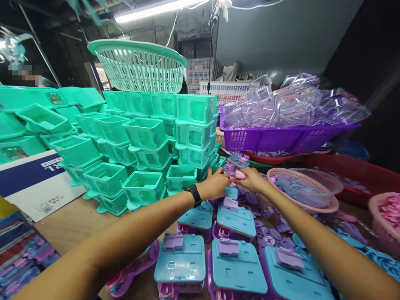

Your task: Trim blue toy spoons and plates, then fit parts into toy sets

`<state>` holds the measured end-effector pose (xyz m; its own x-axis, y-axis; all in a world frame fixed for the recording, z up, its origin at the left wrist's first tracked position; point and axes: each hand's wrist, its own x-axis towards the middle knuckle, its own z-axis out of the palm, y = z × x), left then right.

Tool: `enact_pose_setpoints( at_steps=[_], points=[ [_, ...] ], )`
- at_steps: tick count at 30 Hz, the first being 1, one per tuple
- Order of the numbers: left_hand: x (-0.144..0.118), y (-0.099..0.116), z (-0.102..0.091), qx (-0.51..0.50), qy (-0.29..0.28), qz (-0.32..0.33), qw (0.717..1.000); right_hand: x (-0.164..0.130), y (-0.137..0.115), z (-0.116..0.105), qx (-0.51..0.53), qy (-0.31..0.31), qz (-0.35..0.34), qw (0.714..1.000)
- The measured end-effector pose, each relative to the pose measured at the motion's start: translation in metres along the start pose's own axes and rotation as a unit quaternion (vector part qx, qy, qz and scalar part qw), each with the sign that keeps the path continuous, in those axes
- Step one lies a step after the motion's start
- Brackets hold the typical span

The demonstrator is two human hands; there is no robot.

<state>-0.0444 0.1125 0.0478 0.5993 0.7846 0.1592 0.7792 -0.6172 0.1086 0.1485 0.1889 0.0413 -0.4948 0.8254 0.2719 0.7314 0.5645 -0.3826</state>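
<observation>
Both my arms reach forward to the far end of rows of small plastic boxes with blue lids and purple bases. My right hand (252, 180) is closed, pinching a small glossy pink plastic piece (240, 175). Close beside it, my left hand (215, 185), with a black band at the wrist, has its fingers curled inward. What those fingers hold, if anything, is hidden. Below the hands lies a blue-lidded box (236, 221), with a lilac plastic piece (230, 203) on its lid. Nearer boxes (239, 266) carry similar lilac pieces.
Stacked green plastic bins (145, 156) stand on the left, with a green basket (140, 62) on top. A purple basket (281, 139) heaped with clear plastic shells is at the back right. A pink basket (325, 206) and loose purple parts (268, 237) lie right. A person is far left.
</observation>
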Motion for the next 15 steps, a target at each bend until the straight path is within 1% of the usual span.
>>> enact_pose_setpoints(
  at_steps=[3, 6, 10, 12, 13, 15],
  points=[
    [0.0, -0.003, 0.0, 0.006, 0.005, 0.012, 1.0, 0.005, 0.0, -0.003, -0.026, -0.02, -0.016, 0.999],
    [-0.001, -0.004, 0.001, 0.013, 0.018, 0.037, 0.999, 0.005, 0.002, 0.002, -0.046, -0.026, -0.022, 0.998],
    [-0.001, -0.001, 0.004, 0.048, 0.012, 0.06, 0.997, -0.004, 0.001, 0.012, -0.075, -0.003, -0.011, 0.997],
    [0.0, 0.0, 0.001, 0.053, 0.007, 0.063, 0.997, -0.008, -0.003, 0.013, -0.094, 0.012, -0.005, 0.996],
    [0.0, 0.0, -0.002, 0.045, 0.004, 0.062, 0.997, -0.01, -0.006, 0.012, -0.103, 0.016, -0.002, 0.995],
    [0.002, -0.001, -0.009, -0.013, 0.016, 0.043, 0.999, -0.015, -0.014, 0.006, -0.124, 0.023, 0.007, 0.992]
  ],
)
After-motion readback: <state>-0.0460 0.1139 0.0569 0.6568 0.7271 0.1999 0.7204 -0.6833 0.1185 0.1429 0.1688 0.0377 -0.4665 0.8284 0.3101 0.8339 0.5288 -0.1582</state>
